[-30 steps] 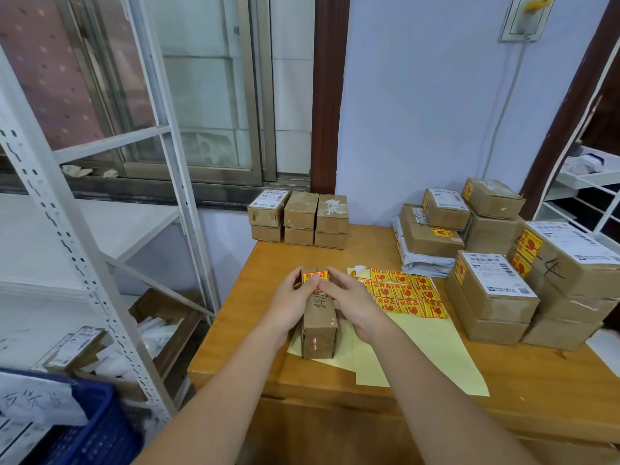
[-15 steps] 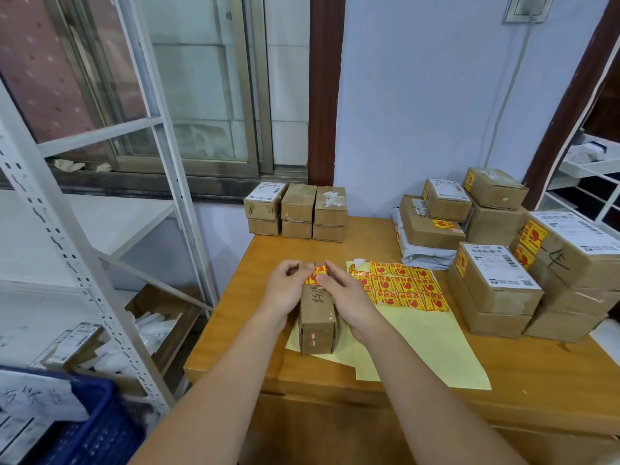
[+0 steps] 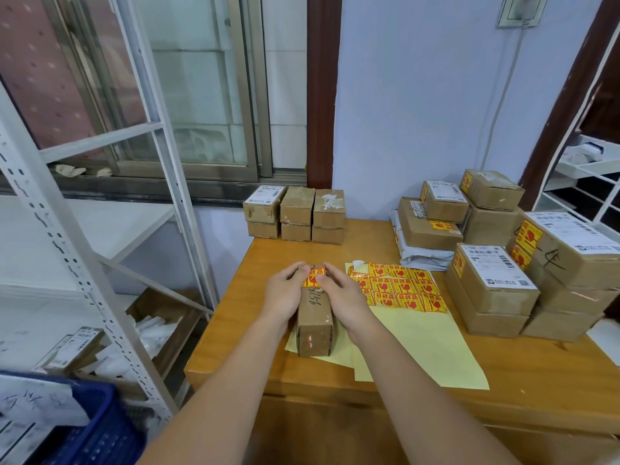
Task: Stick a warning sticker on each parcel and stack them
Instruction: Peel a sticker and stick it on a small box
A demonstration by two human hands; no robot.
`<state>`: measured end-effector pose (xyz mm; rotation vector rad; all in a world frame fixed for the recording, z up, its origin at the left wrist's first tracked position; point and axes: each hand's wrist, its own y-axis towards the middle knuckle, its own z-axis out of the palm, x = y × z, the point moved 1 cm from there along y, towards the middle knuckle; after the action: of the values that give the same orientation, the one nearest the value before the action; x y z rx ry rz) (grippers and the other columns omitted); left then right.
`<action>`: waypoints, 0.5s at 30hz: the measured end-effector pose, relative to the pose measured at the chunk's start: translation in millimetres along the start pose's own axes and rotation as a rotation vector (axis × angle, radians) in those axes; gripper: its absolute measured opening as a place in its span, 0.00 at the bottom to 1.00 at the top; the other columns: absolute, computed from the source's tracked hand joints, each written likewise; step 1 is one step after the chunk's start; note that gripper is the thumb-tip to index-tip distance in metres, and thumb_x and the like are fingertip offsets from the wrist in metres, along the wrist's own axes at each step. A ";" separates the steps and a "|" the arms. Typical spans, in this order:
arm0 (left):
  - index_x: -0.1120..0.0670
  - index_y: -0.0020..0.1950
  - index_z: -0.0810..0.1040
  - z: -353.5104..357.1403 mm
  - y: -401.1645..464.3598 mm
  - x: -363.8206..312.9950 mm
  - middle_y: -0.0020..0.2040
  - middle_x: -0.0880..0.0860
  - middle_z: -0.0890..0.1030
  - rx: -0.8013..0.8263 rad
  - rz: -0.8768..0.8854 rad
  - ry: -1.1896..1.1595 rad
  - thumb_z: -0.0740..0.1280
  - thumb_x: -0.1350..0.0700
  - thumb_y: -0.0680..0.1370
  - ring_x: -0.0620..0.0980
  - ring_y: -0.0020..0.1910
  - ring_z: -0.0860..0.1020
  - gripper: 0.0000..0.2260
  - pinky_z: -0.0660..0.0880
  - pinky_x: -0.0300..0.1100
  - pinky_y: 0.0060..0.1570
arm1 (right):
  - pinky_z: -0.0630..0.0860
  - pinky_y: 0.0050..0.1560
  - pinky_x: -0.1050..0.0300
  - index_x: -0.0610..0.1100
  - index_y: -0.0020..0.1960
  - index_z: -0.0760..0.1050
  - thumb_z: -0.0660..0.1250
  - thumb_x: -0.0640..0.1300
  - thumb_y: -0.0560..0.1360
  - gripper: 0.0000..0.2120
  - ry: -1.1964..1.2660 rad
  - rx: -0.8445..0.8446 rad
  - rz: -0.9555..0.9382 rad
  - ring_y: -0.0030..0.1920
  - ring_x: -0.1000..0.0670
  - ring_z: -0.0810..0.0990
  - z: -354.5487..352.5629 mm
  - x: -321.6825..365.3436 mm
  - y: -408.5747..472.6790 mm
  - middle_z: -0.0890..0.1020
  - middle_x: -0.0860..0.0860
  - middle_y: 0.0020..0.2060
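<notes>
The long parcel lies on the yellow backing sheet near the front left of the tabletop, one short end pointing at me. My left hand curls around its left side, thumb up on top. My right hand sits against the right side, thumb on the warning sticker at the far end of the top face. So both grips are curled onto the parcel, thumbs pressing.

To do this well, I'd rub from the sticker's middle outward to both edges, so no air bubble or lifted corner remains, and keep the parcel pinned so it cannot slide on the slick sheet. The spare stickers lie just beside my right hand; I should avoid brushing them. Labelled boxes are stacked along the right edge, probably where this one goes.
</notes>
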<state>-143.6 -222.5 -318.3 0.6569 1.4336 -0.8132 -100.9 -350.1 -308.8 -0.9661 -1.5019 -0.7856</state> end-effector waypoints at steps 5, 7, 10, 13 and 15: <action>0.49 0.70 0.79 0.0 -0.1 0.6 0.66 0.50 0.81 -0.009 0.000 0.013 0.68 0.49 0.83 0.52 0.62 0.81 0.16 0.80 0.54 0.61 | 0.72 0.71 0.47 0.53 0.77 0.67 0.62 0.53 0.83 0.23 -0.039 -0.017 0.004 0.71 0.50 0.71 3.3 -1.5 2.4 0.71 0.52 0.74; 0.49 0.70 0.79 0.4 -0.3 0.0 0.66 0.50 0.81 -0.008 0.006 0.019 0.67 0.49 0.83 0.52 0.62 0.80 0.16 0.80 0.54 0.61 | 0.72 0.70 0.46 0.54 0.77 0.68 0.62 0.53 0.83 0.23 -0.054 -0.032 0.002 0.70 0.50 0.72 3.9 -2.4 3.7 0.72 0.53 0.73; 0.48 0.70 0.80 1.3 -0.9 -0.4 0.65 0.50 0.81 -0.014 -0.010 -0.006 0.68 0.49 0.83 0.52 0.61 0.81 0.16 0.81 0.53 0.59 | 0.74 0.67 0.46 0.54 0.76 0.69 0.61 0.53 0.83 0.21 -0.051 -0.055 0.021 0.65 0.51 0.75 6.6 -1.1 4.4 0.74 0.54 0.69; 0.48 0.69 0.80 1.2 -0.2 0.2 0.65 0.50 0.81 -0.021 -0.009 -0.012 0.69 0.49 0.82 0.52 0.61 0.81 0.15 0.80 0.54 0.61 | 0.73 0.68 0.45 0.53 0.73 0.71 0.58 0.53 0.84 0.19 -0.074 -0.076 0.042 0.65 0.50 0.74 7.4 2.5 9.1 0.75 0.53 0.67; 0.50 0.69 0.80 1.3 -0.2 -0.2 0.65 0.50 0.82 -0.020 0.009 -0.005 0.69 0.49 0.83 0.51 0.62 0.81 0.15 0.79 0.53 0.63 | 0.74 0.65 0.46 0.51 0.69 0.73 0.58 0.55 0.83 0.17 -0.038 -0.085 0.083 0.63 0.49 0.75 5.8 8.7 14.0 0.76 0.52 0.63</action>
<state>-143.0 -223.7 -318.0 0.6451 1.4319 -0.7924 -91.2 -337.5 -301.5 -1.1057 -1.4607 -0.7803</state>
